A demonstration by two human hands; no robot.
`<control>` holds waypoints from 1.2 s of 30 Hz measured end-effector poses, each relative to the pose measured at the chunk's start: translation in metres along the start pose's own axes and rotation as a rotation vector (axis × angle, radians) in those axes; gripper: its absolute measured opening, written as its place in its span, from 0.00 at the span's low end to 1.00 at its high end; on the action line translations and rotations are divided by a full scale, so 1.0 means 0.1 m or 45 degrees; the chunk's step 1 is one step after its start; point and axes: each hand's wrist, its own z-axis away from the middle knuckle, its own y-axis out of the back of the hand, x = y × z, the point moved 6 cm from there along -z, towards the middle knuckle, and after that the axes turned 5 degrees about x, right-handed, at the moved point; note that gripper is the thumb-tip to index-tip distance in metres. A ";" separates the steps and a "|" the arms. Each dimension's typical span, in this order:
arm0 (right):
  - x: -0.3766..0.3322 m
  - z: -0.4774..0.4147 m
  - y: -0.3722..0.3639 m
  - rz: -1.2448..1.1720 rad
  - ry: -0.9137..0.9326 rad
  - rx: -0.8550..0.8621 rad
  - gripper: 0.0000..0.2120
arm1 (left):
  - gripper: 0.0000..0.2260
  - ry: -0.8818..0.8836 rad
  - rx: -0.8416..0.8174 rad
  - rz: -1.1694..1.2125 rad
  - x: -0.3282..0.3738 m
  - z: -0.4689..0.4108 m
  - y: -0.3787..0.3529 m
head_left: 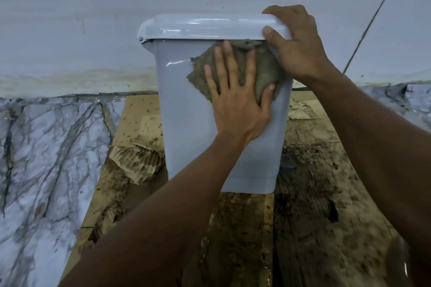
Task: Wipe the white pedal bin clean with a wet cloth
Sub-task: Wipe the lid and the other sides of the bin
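The white pedal bin (pixel 186 109) stands upright on wet cardboard, close to the wall, with its lid (pixel 198 27) closed. A grey-brown wet cloth (pixel 200 70) lies spread on the upper part of the side facing me, just under the lid's rim. My left hand (pixel 235 102) presses flat on the cloth with fingers spread and pointing up, covering most of it. My right hand (pixel 298 46) grips the lid's right corner, thumb on the front edge and fingers over the top. The dark pedal (pixel 288 166) pokes out low on the bin's right side.
Soggy, stained brown cardboard (pixel 310 205) covers the floor under and in front of the bin, with torn corrugated scraps (pixel 137 161) to its left. Marble-patterned floor (pixel 44 170) lies at the left. A white wall (pixel 93 18) rises right behind, with a thin cable (pixel 373 16) at the right.
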 end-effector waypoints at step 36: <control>0.00 0.01 0.01 0.034 0.017 -0.007 0.19 | 0.35 0.358 -0.043 0.073 -1.20 1.79 -0.02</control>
